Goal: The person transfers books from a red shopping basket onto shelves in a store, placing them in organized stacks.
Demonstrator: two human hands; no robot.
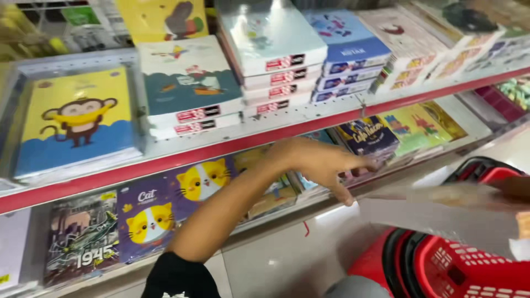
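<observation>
My left hand (323,164) reaches out from a black sleeve toward the lower shelf. Its fingers are spread and hold nothing, and the tips are at a dark blue notebook (366,138) and the stacks beside it. At the right edge only part of my right hand (517,186) shows. It grips a flat pale pack in clear wrap (441,216), blurred, which hangs over a red shopping basket (469,265).
A white shelf with a red edge (232,144) carries stacks of notebooks: a yellow one with a monkey (77,118), pale blue ones (270,38). Below lie purple cat notebooks (165,212). A pale tiled floor (287,259) lies underneath.
</observation>
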